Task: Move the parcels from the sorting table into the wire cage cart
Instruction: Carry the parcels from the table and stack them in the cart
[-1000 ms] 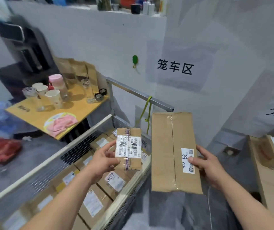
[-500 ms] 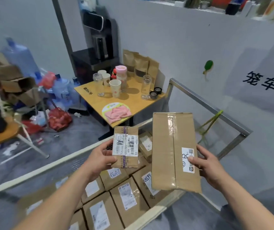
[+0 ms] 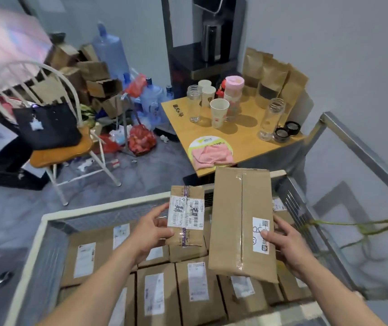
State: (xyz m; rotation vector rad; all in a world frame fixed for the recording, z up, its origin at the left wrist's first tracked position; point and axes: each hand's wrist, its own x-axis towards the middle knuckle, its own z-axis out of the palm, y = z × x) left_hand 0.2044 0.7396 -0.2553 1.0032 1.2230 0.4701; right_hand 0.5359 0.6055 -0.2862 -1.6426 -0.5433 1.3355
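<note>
Cardboard everywhere: both hands hold parcels above the wire cage cart (image 3: 54,245), whose pale top rail frames it w/ mesh walls on the left and far sides. Cart floor is packed w/ a layer of labelled boxes (image 3: 197,288), edge to edge, so little bare room shows under the hands; open air sits between the held parcels and that layer.

Left hand (image 3: 152,231) grips the small parcel (image 3: 186,216): thumb curled over its white label, fingers (image 3: 164,235) wrapped at its left edge and underneath. Parcel is held nearly upright, tilted a bit toward the viewer, purple tape running down its middle.

Right hand (image 3: 284,243) grips the long parcel (image 3: 242,222) at its right edge, thumb pressed on the white sticker, other fingers behind and mostly hidden. Long parcel stands tall, its top edge level w/ the cart's far rail, bottom edge hanging over the stacked boxes. The two parcels sit just beside each other, narrow gap between, not touching as far as I can see.

Past the fingers, beyond the far rail: a wooden desk (image 3: 240,142) w/ cups, glass jars, brown pouches, pink cloth. Left of the left fingers, well apart: a chair (image 3: 63,151) carrying a black bag. Right of the right fingers: grey metal rail (image 3: 362,149) and green cord (image 3: 362,225).
</note>
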